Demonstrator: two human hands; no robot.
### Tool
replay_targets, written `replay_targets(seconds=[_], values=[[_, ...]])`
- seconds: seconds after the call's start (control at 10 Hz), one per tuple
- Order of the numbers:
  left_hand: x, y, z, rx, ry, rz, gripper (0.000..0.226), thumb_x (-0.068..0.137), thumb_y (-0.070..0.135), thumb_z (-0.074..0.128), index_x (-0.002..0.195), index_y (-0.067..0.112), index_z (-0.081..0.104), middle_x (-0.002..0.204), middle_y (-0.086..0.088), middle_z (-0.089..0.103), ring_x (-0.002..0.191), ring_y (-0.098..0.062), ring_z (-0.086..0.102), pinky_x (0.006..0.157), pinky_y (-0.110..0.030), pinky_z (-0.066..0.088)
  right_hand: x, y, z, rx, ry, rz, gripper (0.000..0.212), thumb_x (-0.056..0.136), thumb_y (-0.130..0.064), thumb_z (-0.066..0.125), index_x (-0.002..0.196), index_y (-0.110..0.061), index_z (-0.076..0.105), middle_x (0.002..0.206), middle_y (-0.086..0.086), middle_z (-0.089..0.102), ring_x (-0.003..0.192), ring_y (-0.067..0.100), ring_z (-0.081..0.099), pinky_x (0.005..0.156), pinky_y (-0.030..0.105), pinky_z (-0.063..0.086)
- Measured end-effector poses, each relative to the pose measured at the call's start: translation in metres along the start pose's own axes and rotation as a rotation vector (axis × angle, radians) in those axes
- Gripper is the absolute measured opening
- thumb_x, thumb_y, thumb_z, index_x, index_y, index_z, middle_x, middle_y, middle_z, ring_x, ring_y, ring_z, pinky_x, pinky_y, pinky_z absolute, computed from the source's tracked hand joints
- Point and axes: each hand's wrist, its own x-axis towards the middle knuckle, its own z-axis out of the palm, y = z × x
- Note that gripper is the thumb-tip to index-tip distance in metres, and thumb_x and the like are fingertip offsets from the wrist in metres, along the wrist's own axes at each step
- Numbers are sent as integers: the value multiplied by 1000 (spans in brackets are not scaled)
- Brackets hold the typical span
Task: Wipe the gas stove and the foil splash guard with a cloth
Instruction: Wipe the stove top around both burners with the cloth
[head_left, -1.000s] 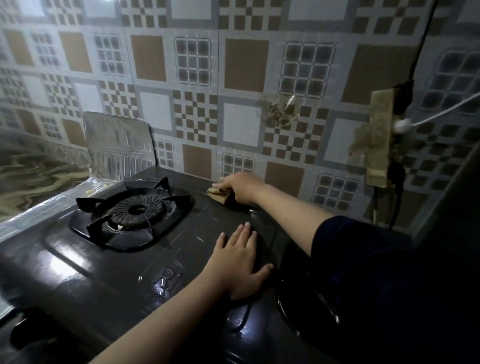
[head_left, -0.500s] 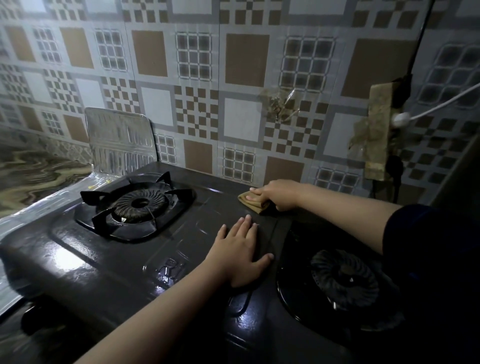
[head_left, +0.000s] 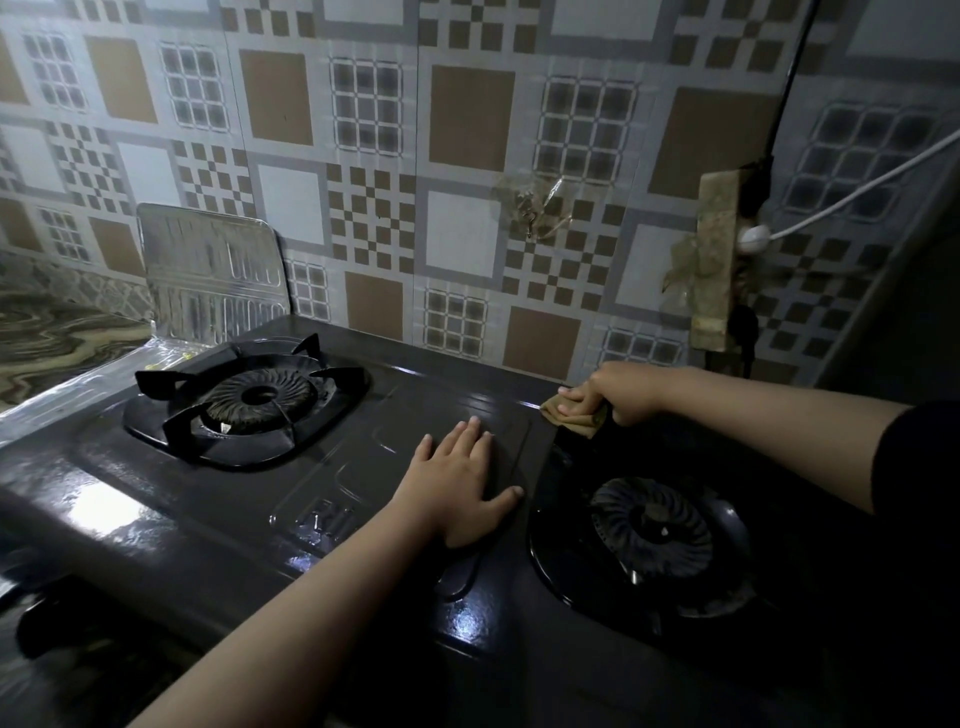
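The gas stove (head_left: 218, 519) sits on the worktop (head_left: 47, 338) against the tiled wall (head_left: 467, 156). The foil splash guard (head_left: 208, 270) stands upright at its rear left corner. Your left hand (head_left: 457, 493) lies flat, fingers spread, mid-stove. Your right hand (head_left: 618, 392) grips the cloth (head_left: 566, 415) at the stove's rear edge.

left hand (head_left: 460, 486) flat, right hand (head_left: 618, 392) gripping
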Motion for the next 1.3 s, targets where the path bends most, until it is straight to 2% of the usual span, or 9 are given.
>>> replay_targets(seconds=[0.2,0.4,0.5,0.7,0.9,1.0,1.1,1.2,1.3], values=[[0,0,0,-5,5,-1,81,93,62,33,154,13,8,163,-4,-5,149,-16,-5,120,-45,0,-7,4,-3,17,-26,5,71,77,12,41,130,-32,56,153,-15,29,107,23,58,76,26,46],[1,-1,1,-1,5,2,82,93,62,33,154,13,9,163,-4,-4,149,-16,-4,120,-45,1,-35,29,16,95,-72,107,68,79,13,40,131,-27,57,152,-11,34,111,20,57,66,9,46],[0,0,1,0,2,-1,81,93,62,32,154,13,9,163,-4,-5,149,-16,-4,120,-45,1,-41,33,22,93,-55,137,74,75,13,39,131,-32,56,151,-12,35,112,22,57,88,36,52],[0,0,1,11,9,-9,80,94,62,31,154,14,9,163,-4,-4,149,-16,-4,121,-44,1,-48,31,23,315,-6,224,72,75,15,38,126,-31,61,145,-16,42,101,17,60,63,22,49],[0,0,0,20,6,-7,81,94,62,31,155,13,9,163,-4,-4,149,-16,-3,120,-43,2,-59,26,31,319,-50,383,43,79,9,41,116,1,60,134,14,54,56,13,39,38,16,25],[0,1,1,16,12,-12,81,94,62,32,155,13,10,163,-3,-3,149,-15,-3,120,-43,1,-63,19,29,386,-10,425,39,79,11,39,113,8,59,132,23,52,53,14,31,32,15,18],[-1,1,1,11,9,-14,80,94,61,31,155,13,9,163,-3,-3,149,-15,-4,120,-43,1,-65,12,26,402,9,453,35,80,10,41,111,12,57,115,32,54,52,14,27,39,22,22],[-1,1,1,16,10,-12,80,95,61,30,155,13,8,163,-4,-3,149,-15,-3,120,-43,1,-69,10,32,322,-32,518,16,80,6,44,68,-5,45,67,12,39,52,17,28,49,31,23],[-1,1,1,18,11,-9,80,94,61,30,155,13,8,163,-4,-3,149,-16,-2,120,-43,2,-75,3,38,195,-64,577,9,81,0,49,76,-7,50,65,6,43,50,19,38,44,28,29]])
